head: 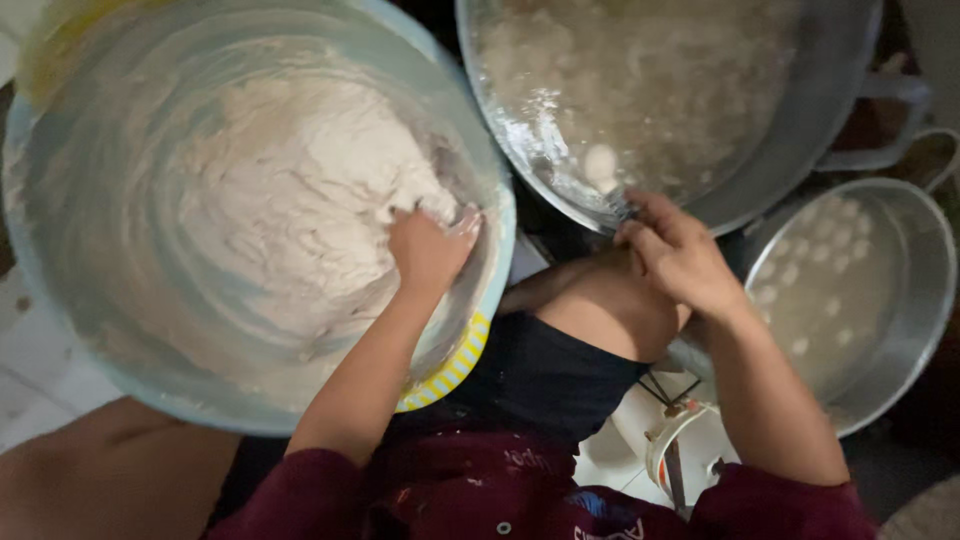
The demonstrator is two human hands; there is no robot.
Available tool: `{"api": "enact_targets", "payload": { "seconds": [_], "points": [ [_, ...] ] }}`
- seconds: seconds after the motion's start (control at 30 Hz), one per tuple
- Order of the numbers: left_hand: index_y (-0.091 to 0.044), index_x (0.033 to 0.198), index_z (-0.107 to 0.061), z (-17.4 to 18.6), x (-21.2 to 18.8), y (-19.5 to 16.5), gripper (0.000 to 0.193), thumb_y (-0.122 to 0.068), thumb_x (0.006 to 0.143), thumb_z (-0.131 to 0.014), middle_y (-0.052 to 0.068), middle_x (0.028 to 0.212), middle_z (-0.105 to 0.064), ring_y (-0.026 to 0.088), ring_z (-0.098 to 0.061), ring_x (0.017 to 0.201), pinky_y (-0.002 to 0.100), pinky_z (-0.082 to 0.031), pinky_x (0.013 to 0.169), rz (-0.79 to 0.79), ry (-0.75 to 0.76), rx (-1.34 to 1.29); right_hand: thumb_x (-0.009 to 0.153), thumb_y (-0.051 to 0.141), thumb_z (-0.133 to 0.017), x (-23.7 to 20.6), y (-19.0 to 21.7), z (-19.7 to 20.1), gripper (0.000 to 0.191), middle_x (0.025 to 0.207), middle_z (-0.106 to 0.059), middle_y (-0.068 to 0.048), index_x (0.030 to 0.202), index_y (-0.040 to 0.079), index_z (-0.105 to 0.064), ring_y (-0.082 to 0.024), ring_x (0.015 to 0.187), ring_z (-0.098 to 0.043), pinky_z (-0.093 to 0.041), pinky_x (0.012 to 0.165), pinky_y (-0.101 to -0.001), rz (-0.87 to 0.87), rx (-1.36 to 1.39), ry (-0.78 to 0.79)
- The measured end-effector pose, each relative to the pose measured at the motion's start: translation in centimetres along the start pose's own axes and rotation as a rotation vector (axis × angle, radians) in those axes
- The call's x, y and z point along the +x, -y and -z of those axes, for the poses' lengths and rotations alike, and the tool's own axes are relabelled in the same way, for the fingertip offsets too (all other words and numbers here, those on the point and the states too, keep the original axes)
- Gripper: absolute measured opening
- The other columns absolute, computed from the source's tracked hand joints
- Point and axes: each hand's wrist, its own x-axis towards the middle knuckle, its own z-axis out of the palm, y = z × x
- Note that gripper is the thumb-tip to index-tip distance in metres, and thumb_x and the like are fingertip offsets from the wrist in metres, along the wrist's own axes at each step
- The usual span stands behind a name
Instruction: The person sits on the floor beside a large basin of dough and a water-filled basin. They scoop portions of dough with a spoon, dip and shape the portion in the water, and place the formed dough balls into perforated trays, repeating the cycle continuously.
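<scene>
The left hand (428,250) is sunk into a mass of pale, sticky dough (300,190) that fills the middle and right part of a large light-blue basin (60,290); its fingers are curled down into the dough's right edge, close to the basin's near wall, so the dough lies under and to the left of the hand and the hand is closed on a clump of it. The basin's inside is smeared with thin white streaks, and a yellow-striped band shows on its rim just below the forearm. The right hand (678,255) is well apart from the dough, over at the near rim of a wide metal pan (800,130) full of bubbling, cloudy liquid; its fingers are bent around a thin metal utensil (618,207) whose end rests at the pan's rim, beside a small white ball (600,162) floating there. To the right of that hand stands a second, lower metal pan (925,300) holding many small pale balls in rows. Between the forearms a bare knee and dark shorts show, with maroon sleeves at the bottom and a small white container (690,455) on the floor below.
</scene>
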Motion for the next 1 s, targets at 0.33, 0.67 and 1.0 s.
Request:
{"api": "enact_targets", "payload": {
  "seconds": [0.33, 0.67, 1.0],
  "points": [
    [-0.004, 0.073, -0.068, 0.1, -1.4, -0.9, 0.024, -0.021, 0.089, -0.076, 0.017, 0.071, -0.069, 0.039, -0.068, 0.068, 0.046, -0.053, 0.065, 0.015, 0.096, -0.637, 0.103, 0.012, -0.064, 0.9, -1.5, 2.7, 0.035, 0.115, -0.074, -0.02, 0.135, -0.002, -0.062, -0.027, 0.101, -0.072, -0.056, 0.087, -0.0381, 0.09, -0.322, -0.276],
    [-0.005, 0.084, -0.07, 2.8, -1.4, -3.6, 0.017, -0.018, 0.075, -0.075, 0.017, 0.076, -0.07, 0.04, -0.07, 0.072, 0.047, -0.055, 0.066, -0.192, 0.041, -0.687, 0.099, 0.011, -0.063, -2.9, 6.3, -5.6, 0.042, 0.11, -0.073, -0.009, 0.139, 0.002, -0.059, -0.015, 0.096, -0.071, -0.054, 0.081, -0.0286, 0.36, -0.062, 0.118],
    [-0.004, 0.08, -0.076, 4.4, 0.1, -0.3, 0.034, -0.034, 0.065, -0.079, 0.022, 0.082, -0.073, 0.041, -0.071, 0.082, 0.051, -0.055, 0.077, 0.06, 0.321, -0.269, 0.099, 0.008, -0.055, 0.8, 4.8, -6.3, 0.042, 0.094, -0.068, -0.003, 0.141, 0.004, -0.056, -0.009, 0.062, -0.054, -0.044, 0.054, -0.0237, -0.041, 0.446, 0.412]
  ]
}}
